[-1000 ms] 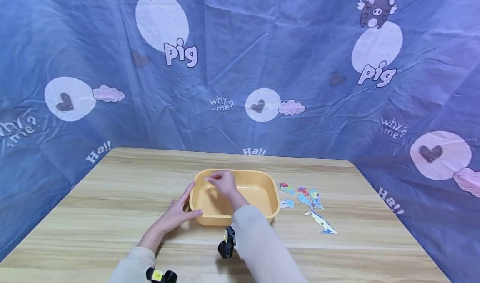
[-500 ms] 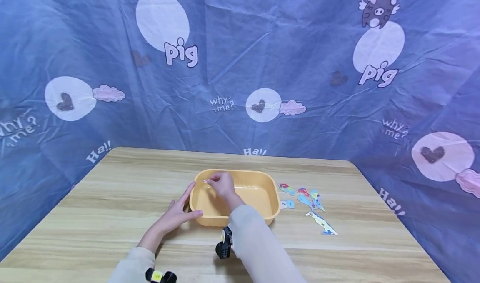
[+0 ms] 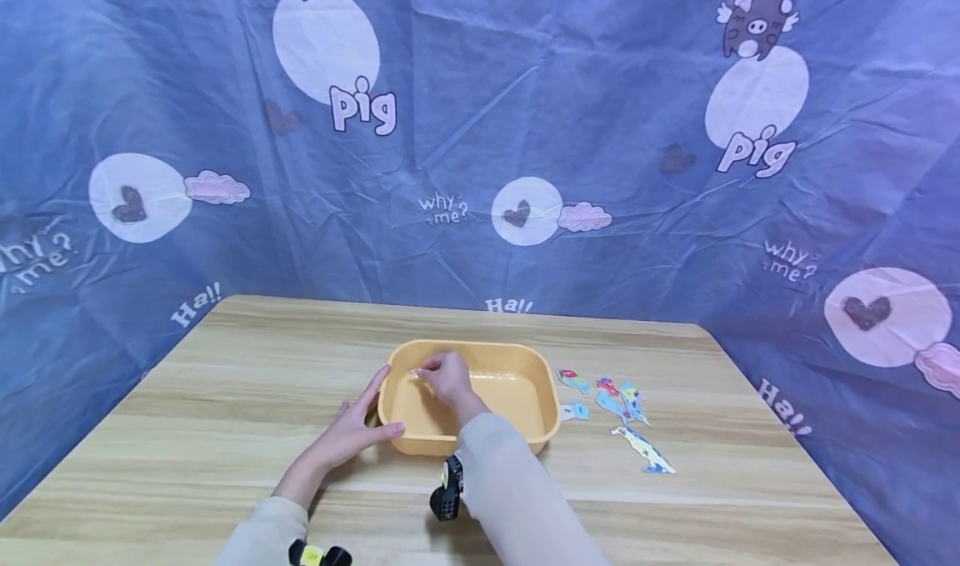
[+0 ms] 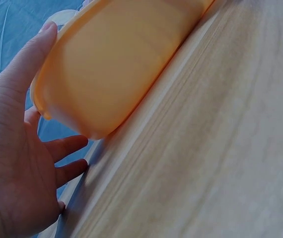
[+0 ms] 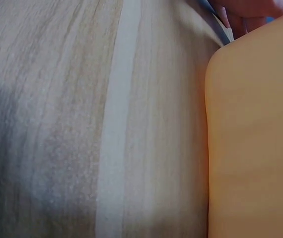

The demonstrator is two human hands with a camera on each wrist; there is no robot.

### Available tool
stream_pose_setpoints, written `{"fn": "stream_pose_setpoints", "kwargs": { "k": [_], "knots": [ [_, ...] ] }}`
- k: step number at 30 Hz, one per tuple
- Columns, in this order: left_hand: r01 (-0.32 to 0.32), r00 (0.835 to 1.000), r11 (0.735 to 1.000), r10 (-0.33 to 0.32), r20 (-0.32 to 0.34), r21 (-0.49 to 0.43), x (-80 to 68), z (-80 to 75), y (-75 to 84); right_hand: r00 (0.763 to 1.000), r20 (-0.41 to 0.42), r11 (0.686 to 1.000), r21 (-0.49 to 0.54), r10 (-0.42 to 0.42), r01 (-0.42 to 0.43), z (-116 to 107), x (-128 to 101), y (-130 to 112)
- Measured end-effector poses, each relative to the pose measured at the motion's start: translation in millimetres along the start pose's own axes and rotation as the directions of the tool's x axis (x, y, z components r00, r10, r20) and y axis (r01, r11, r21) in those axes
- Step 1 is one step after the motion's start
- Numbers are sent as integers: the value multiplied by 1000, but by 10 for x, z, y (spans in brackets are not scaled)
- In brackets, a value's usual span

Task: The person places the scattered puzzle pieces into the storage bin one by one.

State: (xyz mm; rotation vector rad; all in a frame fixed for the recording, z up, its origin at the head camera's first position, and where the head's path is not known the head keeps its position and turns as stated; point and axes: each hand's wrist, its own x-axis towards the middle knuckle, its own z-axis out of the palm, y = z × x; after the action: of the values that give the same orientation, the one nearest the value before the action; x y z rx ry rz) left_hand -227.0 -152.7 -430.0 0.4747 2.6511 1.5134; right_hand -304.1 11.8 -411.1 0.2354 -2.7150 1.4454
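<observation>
At left, my left hand (image 3: 347, 434) braces a yellow tub (image 3: 517, 395) on a wood-grain table (image 3: 187, 433), fingers spread and straight, thumb at the near rim. Inside the tub's left half, a small pale piece (image 3: 414, 373), too small to identify, is pinched in the fingertips of my right hand (image 3: 447, 377); the step in hand looks like placing it within the walls, and the next move seems to call for a light, exact touch and a steady tub. The tub's visible floor shows nothing else; my sleeve (image 3: 517, 487) and hand block part. At right, flat, colourful cutouts (image 3: 632, 402) lie outside, a pale blue one (image 3: 577, 412) just beside the tub
</observation>
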Motion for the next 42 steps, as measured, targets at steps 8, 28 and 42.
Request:
{"fn": "stream_pose_setpoints", "kwargs": {
  "k": [8, 28, 42],
  "knots": [
    [2, 1000, 1000, -2, 5, -7, -7, -2, 26, 1000, 6, 999, -43, 0, 0, 6, 17, 41],
    [6, 1000, 1000, -6, -6, -4, -6, 5, 14, 1000, -9, 982, -188, -14, 12, 25, 3, 5],
    [15, 1000, 1000, -15, -8, -2, 6, 13, -2, 1000, 4, 981, -192, 0, 1, 23, 10, 6]
  ]
}}
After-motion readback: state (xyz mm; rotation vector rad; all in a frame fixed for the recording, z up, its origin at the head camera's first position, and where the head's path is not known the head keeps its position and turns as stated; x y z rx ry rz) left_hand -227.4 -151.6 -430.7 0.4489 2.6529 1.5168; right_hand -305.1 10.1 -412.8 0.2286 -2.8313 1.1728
